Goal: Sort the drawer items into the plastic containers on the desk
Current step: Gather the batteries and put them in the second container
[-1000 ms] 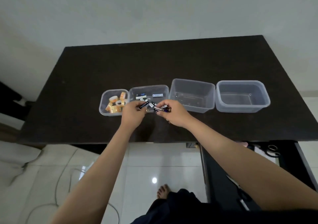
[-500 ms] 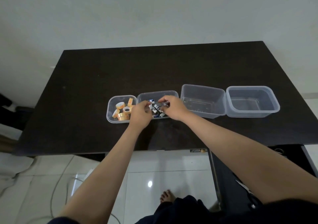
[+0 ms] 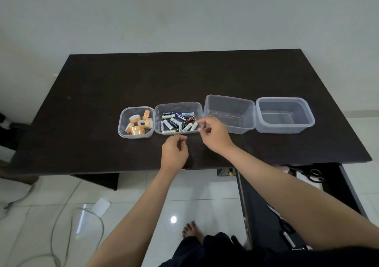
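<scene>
1. Both hands have come back from the battery tub since the earlier frame; half a second ago they were over it with batteries in the fingers, and now they carry nothing.
2. My left hand (image 3: 174, 151) hovers over the desk (image 3: 102, 86) just in front of the battery tub (image 3: 178, 105), fingers loosely curled and holding nothing.
3. My right hand (image 3: 215, 137) is at the front right corner of that tub, fingers loosely bent with thumb and forefinger close together; I see nothing between them.
4. Batteries (image 3: 178, 121) lie in a loose heap inside the tub, pointing in many directions.
5. Left of it, touching, stands the tape tub (image 3: 122, 121) with several small yellow tape rolls (image 3: 139, 123) inside.
6. Right of the battery tub stands a third tub (image 3: 229, 102), and beside it a fourth tub (image 3: 285, 100); I see only clear plastic in both.
7. All four tubs stand in one row near the front edge of the desk.
8. At the lower right the drawer (image 3: 266, 205) is pulled open under the desk, and scissors (image 3: 315, 175) lie in its far end.
</scene>
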